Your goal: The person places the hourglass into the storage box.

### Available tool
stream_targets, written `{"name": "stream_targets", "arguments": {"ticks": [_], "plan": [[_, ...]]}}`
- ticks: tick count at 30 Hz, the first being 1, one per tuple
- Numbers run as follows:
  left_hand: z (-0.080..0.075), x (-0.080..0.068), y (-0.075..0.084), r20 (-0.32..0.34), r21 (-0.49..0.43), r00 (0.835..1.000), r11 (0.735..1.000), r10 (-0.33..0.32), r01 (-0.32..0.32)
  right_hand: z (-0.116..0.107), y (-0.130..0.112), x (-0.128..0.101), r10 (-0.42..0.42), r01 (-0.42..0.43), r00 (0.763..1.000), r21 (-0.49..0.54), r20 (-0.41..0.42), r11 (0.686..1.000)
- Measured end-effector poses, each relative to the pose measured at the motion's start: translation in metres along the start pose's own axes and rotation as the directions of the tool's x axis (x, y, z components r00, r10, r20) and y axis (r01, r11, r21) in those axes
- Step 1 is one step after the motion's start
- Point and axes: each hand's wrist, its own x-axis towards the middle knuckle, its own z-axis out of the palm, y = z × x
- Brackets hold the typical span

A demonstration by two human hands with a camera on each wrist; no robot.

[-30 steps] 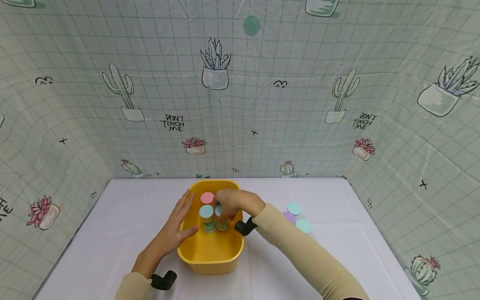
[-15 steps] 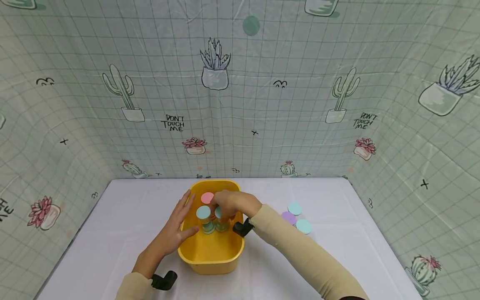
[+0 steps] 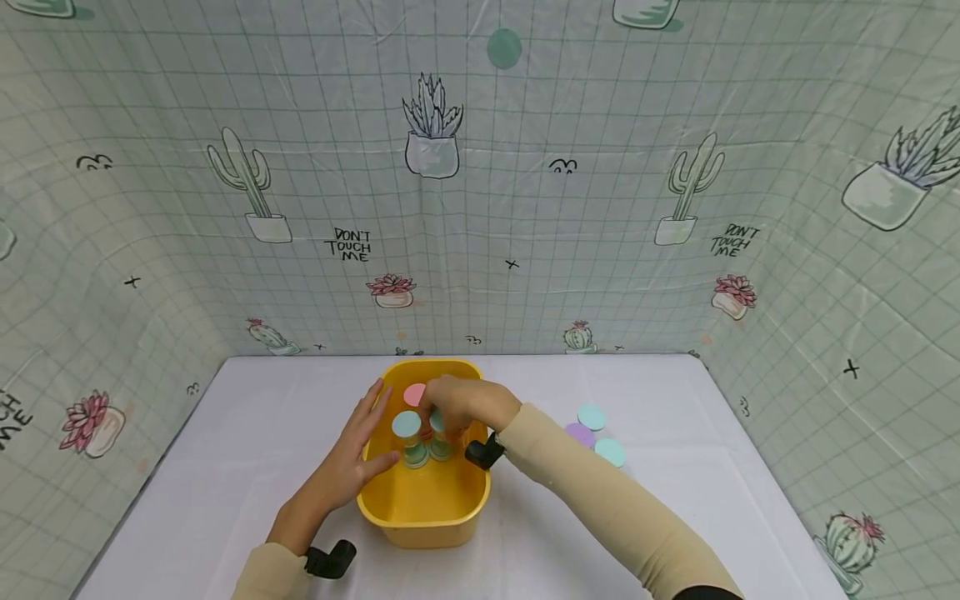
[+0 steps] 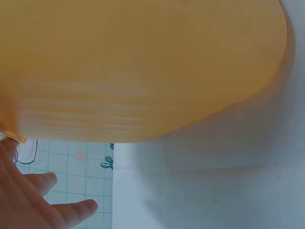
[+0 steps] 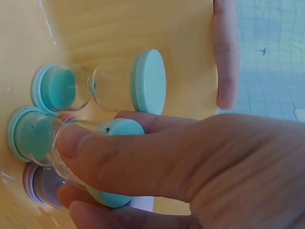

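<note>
A yellow plastic tub (image 3: 427,527) stands on the white-covered table. My left hand (image 3: 348,462) lies along its left rim, fingers spread and straight, thumb reaching over the edge. Inside the tub, my right hand (image 3: 467,404) holds a teal-ended sand timer (image 5: 34,136) between thumb and fingers, upright close over the floor. Just left of it stands another teal-ended sand timer (image 5: 150,82), its glass bulbs clear. A purple-based sand timer (image 5: 42,183) is partly hidden behind my right fingers. Farther back shows a pink-topped one (image 3: 414,395).
Right of the tub, on the table, stand a purple-topped timer (image 3: 580,435) and two pale teal-topped timers, one nearer (image 3: 610,452) and one behind (image 3: 591,417). A cloth backdrop (image 3: 510,208) with cactus drawings rises behind and at both sides.
My right hand has shifted slightly left and stays on the timer. The neighbouring teal timer has moved a little left. The left hand keeps its place on the rim.
</note>
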Motion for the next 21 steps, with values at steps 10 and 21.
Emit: {"name": "stream_targets", "arguments": {"ticks": [10,21], "plan": [[-0.001,0.001,0.000,0.010,0.004,1.000,1.000,-0.004,0.003,-0.002,-0.003,-0.001,0.039,-0.039,0.999,0.055,-0.012,0.998],[0.000,0.001,0.000,0.010,-0.008,1.000,1.000,-0.008,0.008,-0.017,0.010,-0.017,-0.063,0.076,0.991,0.102,-0.122,0.992]]}}
